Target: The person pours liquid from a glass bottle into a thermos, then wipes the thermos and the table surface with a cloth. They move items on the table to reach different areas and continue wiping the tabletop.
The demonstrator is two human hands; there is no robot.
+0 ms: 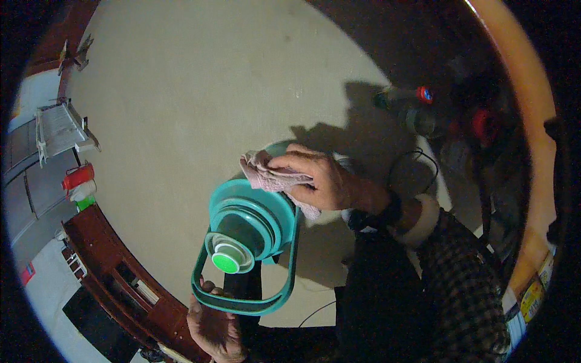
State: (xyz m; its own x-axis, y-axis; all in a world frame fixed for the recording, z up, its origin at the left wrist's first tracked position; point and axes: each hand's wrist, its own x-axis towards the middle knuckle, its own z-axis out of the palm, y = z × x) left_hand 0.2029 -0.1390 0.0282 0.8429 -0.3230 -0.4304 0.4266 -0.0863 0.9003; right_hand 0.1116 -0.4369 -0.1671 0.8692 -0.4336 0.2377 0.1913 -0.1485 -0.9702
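Observation:
A teal vacuum flask (247,195) with a green button on its stopper tilts in front of me, its mouth turned towards the camera. The carry handle (236,306) loops out past the mouth. My right hand (313,177) pinches a crumpled pink cloth (268,177) and presses it against the upper side of the flask's body. Part of the body is covered by that hand and the cloth. Below, my left hand (213,324) has its fingers at the lower left bend of the handle, partly behind it, and seems to steady it.
Pale floor (181,113) spreads ahead. In shadow at right lie a red-capped bottle (424,94), a clear jar (422,122) and a dark cable (435,172), beside an orange-brown curved edge (522,90). At left are a wooden cabinet (168,313), a white rack (61,127) and a red object (79,176).

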